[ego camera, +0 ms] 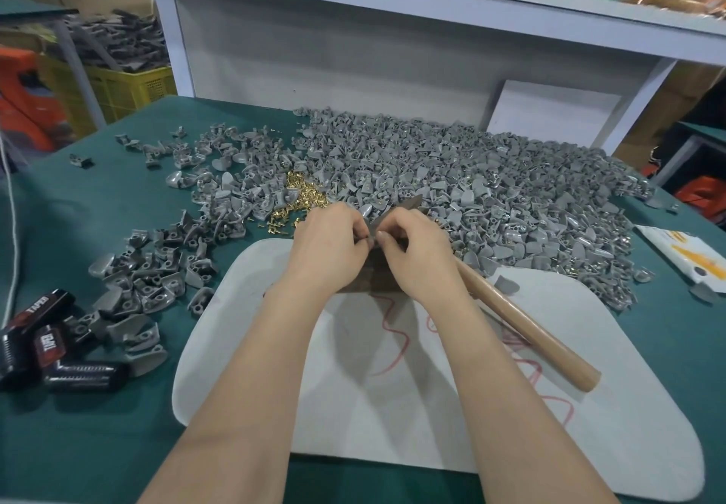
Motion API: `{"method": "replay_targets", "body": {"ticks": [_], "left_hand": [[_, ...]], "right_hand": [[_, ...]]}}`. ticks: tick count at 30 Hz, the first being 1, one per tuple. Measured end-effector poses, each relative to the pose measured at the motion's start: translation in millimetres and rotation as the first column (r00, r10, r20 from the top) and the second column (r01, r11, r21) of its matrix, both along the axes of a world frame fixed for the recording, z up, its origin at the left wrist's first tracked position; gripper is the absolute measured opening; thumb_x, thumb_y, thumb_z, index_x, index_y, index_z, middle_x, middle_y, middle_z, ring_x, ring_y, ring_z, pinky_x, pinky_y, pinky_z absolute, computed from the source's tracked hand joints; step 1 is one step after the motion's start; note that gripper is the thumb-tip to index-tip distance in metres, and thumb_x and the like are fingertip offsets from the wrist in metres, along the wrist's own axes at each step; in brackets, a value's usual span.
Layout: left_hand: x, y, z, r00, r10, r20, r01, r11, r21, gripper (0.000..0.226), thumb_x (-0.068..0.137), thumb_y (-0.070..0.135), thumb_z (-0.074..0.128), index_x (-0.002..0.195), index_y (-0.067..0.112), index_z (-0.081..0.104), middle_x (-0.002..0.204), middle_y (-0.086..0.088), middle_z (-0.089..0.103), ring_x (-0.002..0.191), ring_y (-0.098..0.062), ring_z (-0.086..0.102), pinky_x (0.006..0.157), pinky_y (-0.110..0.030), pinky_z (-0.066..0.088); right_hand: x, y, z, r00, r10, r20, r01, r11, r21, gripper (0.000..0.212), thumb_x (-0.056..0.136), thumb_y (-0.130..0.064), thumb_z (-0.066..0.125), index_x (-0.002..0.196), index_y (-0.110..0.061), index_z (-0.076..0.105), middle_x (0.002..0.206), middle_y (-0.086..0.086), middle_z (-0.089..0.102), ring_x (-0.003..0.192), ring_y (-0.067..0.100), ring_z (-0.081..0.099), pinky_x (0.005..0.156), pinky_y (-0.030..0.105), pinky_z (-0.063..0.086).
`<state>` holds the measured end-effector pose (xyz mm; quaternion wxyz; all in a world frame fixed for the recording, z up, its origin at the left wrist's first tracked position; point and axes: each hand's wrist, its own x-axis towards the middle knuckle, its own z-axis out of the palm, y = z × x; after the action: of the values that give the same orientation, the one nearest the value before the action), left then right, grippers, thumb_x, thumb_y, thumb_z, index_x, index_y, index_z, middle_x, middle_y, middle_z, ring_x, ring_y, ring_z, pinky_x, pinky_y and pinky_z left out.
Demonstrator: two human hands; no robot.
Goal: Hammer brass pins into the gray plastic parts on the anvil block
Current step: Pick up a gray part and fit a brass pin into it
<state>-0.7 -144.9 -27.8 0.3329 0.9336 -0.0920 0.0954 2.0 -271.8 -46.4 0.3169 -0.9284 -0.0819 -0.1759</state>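
Pinches gray part [370,241] with left hand [328,246] and right hand [416,254] together, over anvil block [377,279] at mat's [353,393] far edge. Could seat the hidden pin crooked, then bend it under the hammer [530,330].

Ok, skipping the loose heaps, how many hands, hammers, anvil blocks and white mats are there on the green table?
Bare hands: 2, left hand and right hand, pinching one small gray plastic part
Wooden-handled hammer: 1
Brown anvil block: 1
White rounded mat: 1
Total: 5
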Motion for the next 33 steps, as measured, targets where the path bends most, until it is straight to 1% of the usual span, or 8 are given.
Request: {"method": "replay_targets", "body": {"ticks": [7,12,18,22,25,27,31,33], "left_hand": [[-0.5,-0.4,0.0,1.0,0.008,0.002,-0.008,1.0,0.001,0.015,0.086,0.022,0.066,0.073,0.023,0.06,0.092,-0.005,0.066,0.095,-0.028,0.06,0.084,-0.039,0.049],[-0.7,-0.7,0.1,1.0,0.007,-0.006,-0.007,1.0,-0.003,0.015,0.086,0.021,0.065,0.073,0.023,0.059,0.093,-0.006,0.066,0.097,-0.028,0.06,0.085,-0.04,0.049],[-0.5,-2.1,0.9,1.0,0.009,-0.004,-0.009,1.0,0.013,0.015,0.086,0.019,0.064,0.073,0.021,0.059,0.094,-0.006,0.066,0.098,-0.029,0.058,0.086,-0.041,0.048],[0.8,-2.8,0.5,1.0,0.005,0.003,-0.005,1.0,0.025,0.006,0.087,0.018,0.064,0.082,0.015,0.065,0.098,-0.008,0.065,0.102,-0.032,0.056,0.087,-0.041,0.047],[0.8,-2.7,0.4,1.0,0.004,0.01,-0.005,1.0,0.022,0.007,0.086,0.018,0.064,0.083,0.012,0.067,0.098,-0.01,0.065,0.1,-0.033,0.057,0.086,-0.042,0.048],[0.6,-2.2,0.7,1.0,0.003,0.01,-0.003,1.0,0.011,0.006,0.086,0.017,0.064,0.082,0.012,0.067,0.097,-0.009,0.065,0.099,-0.032,0.058,0.086,-0.041,0.048],[-0.6,-1.9,1.6,1.0,0.003,0.006,-0.003,1.0,0.017,0.014,0.086,0.017,0.063,0.073,0.02,0.061,0.093,-0.005,0.065,0.096,-0.029,0.059,0.084,-0.042,0.049],[-1.0,-2.1,1.7,1.0,0.007,0.006,-0.007,1.0,0.02,0.016,0.086,0.018,0.064,0.071,0.022,0.06,0.092,-0.005,0.065,0.096,-0.029,0.059,0.085,-0.042,0.049]], "right_hand": [[-0.7,-0.2,0.2,0.999,-0.018,-0.037,0.023,0.992,0.126,0.018,0.087,-0.01,0.058,0.076,-0.023,0.054,0.083,-0.004,0.055,0.085,0.018,0.052,0.081,0.029,0.04],[-1.1,1.2,1.4,0.998,-0.035,-0.056,0.043,0.99,0.131,0.015,0.088,-0.01,0.058,0.078,-0.022,0.057,0.085,-0.003,0.055,0.084,0.015,0.052,0.08,0.027,0.039],[-2.8,4.0,4.7,0.999,-0.052,0.003,0.052,0.999,0.005,0.007,0.088,-0.009,0.058,0.086,-0.012,0.064,0.088,-0.003,0.05,0.09,0.022,0.053,0.083,0.032,0.038],[-0.5,6.5,6.5,0.997,-0.074,0.011,0.075,0.988,-0.133,0.008,0.09,-0.013,0.055,0.09,-0.012,0.063,0.099,0.004,0.054,0.098,0.026,0.051,0.085,0.034,0.038],[0.9,7.4,7.1,0.997,-0.079,0.013,0.08,0.981,-0.177,0.008,0.09,-0.014,0.055,0.089,-0.011,0.062,0.099,0.005,0.055,0.098,0.027,0.051,0.084,0.035,0.038],[1.4,6.3,7.2,0.997,-0.081,0.001,0.08,0.984,-0.161,0.008,0.089,-0.014,0.055,0.089,-0.011,0.063,0.098,0.004,0.055,0.096,0.026,0.052,0.084,0.035,0.038],[-0.4,3.8,7.4,0.996,-0.076,-0.041,0.076,0.997,-0.006,0.008,0.088,-0.012,0.058,0.086,-0.012,0.065,0.092,0.001,0.056,0.092,0.02,0.054,0.081,0.028,0.037],[-0.9,3.5,7.4,0.995,-0.082,-0.06,0.084,0.996,0.025,0.007,0.088,-0.013,0.059,0.086,-0.013,0.066,0.093,0.001,0.059,0.092,0.019,0.055,0.081,0.027,0.037]]}}
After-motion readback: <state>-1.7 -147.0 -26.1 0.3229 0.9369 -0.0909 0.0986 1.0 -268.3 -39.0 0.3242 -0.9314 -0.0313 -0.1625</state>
